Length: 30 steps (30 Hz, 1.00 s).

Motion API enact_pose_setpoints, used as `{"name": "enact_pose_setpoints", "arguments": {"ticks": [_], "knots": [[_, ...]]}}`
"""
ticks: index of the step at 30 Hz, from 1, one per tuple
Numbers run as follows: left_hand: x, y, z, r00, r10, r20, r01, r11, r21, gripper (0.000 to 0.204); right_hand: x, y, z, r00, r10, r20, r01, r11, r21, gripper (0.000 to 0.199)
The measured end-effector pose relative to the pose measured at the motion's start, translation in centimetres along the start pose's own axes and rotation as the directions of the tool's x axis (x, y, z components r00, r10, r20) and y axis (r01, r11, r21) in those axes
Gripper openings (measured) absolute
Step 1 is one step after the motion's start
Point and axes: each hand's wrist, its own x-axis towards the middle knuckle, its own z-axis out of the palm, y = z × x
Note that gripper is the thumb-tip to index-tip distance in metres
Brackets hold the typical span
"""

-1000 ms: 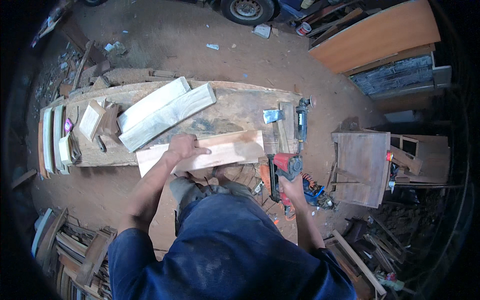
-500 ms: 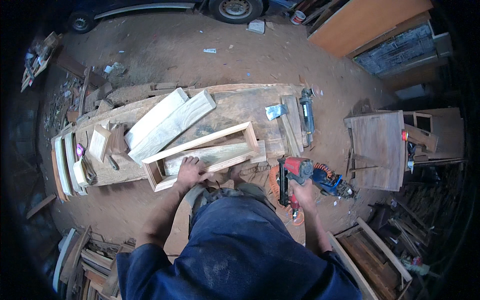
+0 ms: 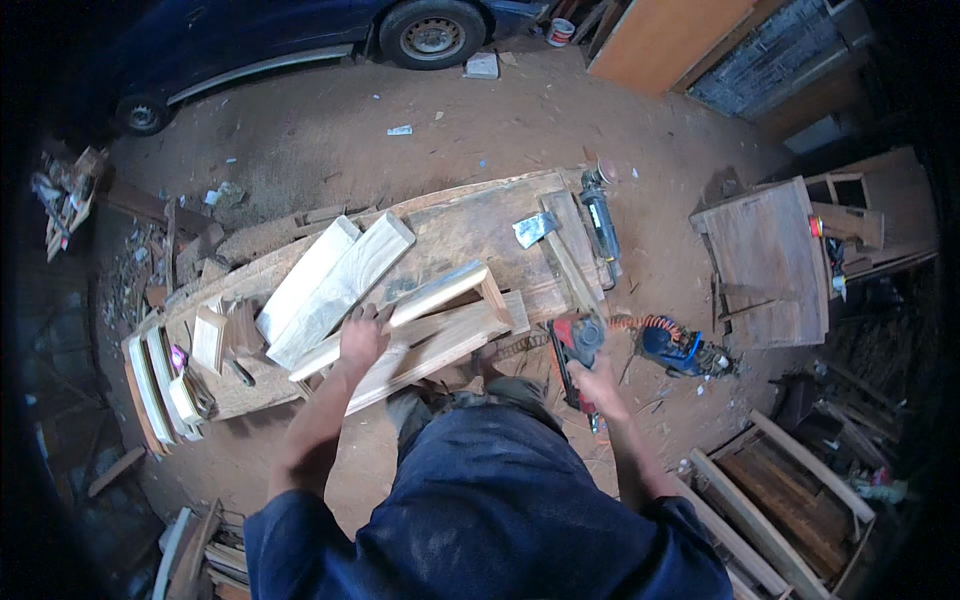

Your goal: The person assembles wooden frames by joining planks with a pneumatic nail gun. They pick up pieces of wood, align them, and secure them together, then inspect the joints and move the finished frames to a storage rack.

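Note:
My left hand [image 3: 364, 338] is closed over the far rail of a pale wooden frame [image 3: 430, 357], a long open rectangle at the near edge of the workbench. The frame's left end is partly hidden by my hand and forearm. To the right of the frame, my right hand [image 3: 596, 384] grips the handle of a red and black nail gun [image 3: 579, 338], held off the bench's near right corner. An orange coiled air hose [image 3: 645, 322] shows beside the gun. Two pale boards [image 3: 340, 285] lie just beyond my left hand.
The low wooden workbench [image 3: 470, 220] carries an angle grinder [image 3: 600, 222] at its right end. Moulding strips [image 3: 165, 385] and small wood blocks [image 3: 212, 340] lie at its left. A blue machine [image 3: 680, 352] and a wooden cabinet [image 3: 765, 265] stand to the right; a vehicle [image 3: 270, 45] is beyond.
My left hand has moved from the near rail to the far rail, and the frame has tilted. The nail gun stays in my right hand, slightly further left. The whole view has shifted.

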Motion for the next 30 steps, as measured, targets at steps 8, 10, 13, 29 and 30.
{"name": "enact_pose_setpoints", "arguments": {"ticks": [8,10,13,29,30], "knots": [[-4.0,2.3,-7.2,0.857,0.091,-0.507,-0.095,0.995,0.017,0.065,10.2,-2.8,4.3,0.980,-0.184,0.071,0.194,0.829,-0.524,0.059],[-4.5,2.1,-8.4,0.843,0.091,-0.530,-0.098,0.995,0.015,0.072,13.4,-2.2,6.1,0.952,-0.298,0.075,0.285,0.765,-0.578,0.063],[-5.2,2.9,-10.3,0.835,0.007,-0.550,-0.073,0.992,-0.098,0.081,18.9,0.1,9.9,0.904,-0.428,0.010,0.345,0.714,-0.609,0.065],[-8.0,6.9,-6.4,0.679,-0.349,-0.646,-0.159,0.789,-0.593,0.070,9.1,-21.2,11.3,0.660,-0.514,0.548,-0.466,0.291,0.835,0.068],[-7.0,7.9,-9.3,0.680,-0.507,-0.530,-0.138,0.621,-0.772,0.064,8.2,-21.1,12.4,0.696,-0.485,0.530,-0.376,0.383,0.844,0.070]]}}
